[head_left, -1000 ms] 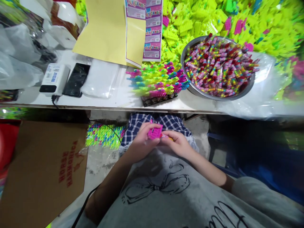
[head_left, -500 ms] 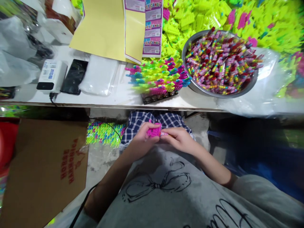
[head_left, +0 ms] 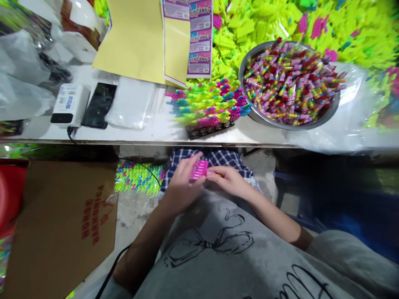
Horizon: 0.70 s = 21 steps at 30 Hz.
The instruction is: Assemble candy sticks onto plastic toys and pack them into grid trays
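Observation:
Above my lap, my left hand [head_left: 183, 185] holds a bright pink plastic toy [head_left: 199, 169] with a ridged face, its thumb along the lower edge and its fingers partly lifted. My right hand [head_left: 230, 181] pinches a small wrapped candy tube [head_left: 214, 174]. The tube's tip meets the right edge of the toy; whether it sits inside cannot be made out. On the table ahead, a black rack [head_left: 210, 130] carries rows of upright pink, yellow and blue toys [head_left: 212, 101]. To its right is a metal bowl [head_left: 266, 121] heaped with candy tubes [head_left: 289, 83].
Loose yellow-green toys [head_left: 349, 29] cover the back right. Printed label sheets [head_left: 199, 41], a clear plastic bag stack [head_left: 132, 104], a phone [head_left: 99, 105] and a white power bank [head_left: 70, 105] lie leftward. Below stand a cardboard box [head_left: 62, 207] and bagged toys [head_left: 139, 178].
The pink toy has turned so its ridged face shows. My left fingers have lifted and spread from around it. The right hand stays pinched on the candy tube, and the view has shifted slightly.

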Motion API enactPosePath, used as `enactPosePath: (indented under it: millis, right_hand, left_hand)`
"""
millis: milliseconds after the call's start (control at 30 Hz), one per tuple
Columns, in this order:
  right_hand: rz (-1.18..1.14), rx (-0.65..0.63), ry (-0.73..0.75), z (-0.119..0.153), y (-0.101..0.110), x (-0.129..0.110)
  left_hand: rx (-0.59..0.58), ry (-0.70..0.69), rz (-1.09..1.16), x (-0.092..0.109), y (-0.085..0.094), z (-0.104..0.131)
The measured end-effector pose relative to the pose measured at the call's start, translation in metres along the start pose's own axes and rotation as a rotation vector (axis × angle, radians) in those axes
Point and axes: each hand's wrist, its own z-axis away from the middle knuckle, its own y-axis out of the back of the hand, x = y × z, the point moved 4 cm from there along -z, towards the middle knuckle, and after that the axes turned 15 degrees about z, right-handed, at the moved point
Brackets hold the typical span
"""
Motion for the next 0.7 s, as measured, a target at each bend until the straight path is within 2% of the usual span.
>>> enactPosePath:
  millis: [100, 167, 267, 333, 433, 533, 633, 700]
  right_hand:
    - [0.02, -0.068, 0.03, 0.002, 0.001, -0.003]
    - [0.037, -0.113, 0.054, 0.003, 0.001, -0.007]
    - [0.057, -0.145, 0.072, 0.004, 0.0, -0.012]
    - [0.095, -0.153, 0.078, 0.004, -0.003, -0.013]
    - [0.202, -0.153, 0.079, 0.0, -0.007, -0.014]
    - [0.266, -0.135, 0.065, -0.007, -0.008, -0.016]
    - [0.32, -0.111, 0.083, -0.014, -0.006, -0.017]
    - [0.427, -0.046, 0.138, -0.018, 0.001, -0.018]
  left_hand:
    - [0.079, 0.146, 0.121, -0.002, 0.013, -0.005]
    - [0.05, 0.209, 0.082, -0.004, 0.015, -0.01]
    - [-0.025, 0.22, -0.054, -0.007, 0.008, -0.014]
    - [-0.03, 0.22, -0.083, -0.011, 0.002, -0.013]
    - [0.009, 0.211, -0.055, -0.019, 0.0, -0.011]
    - [0.076, 0.21, -0.015, -0.026, 0.01, -0.011]
    - [0.165, 0.271, 0.119, -0.031, 0.027, -0.013]
    - [0.172, 0.344, 0.357, -0.032, 0.035, -0.014]
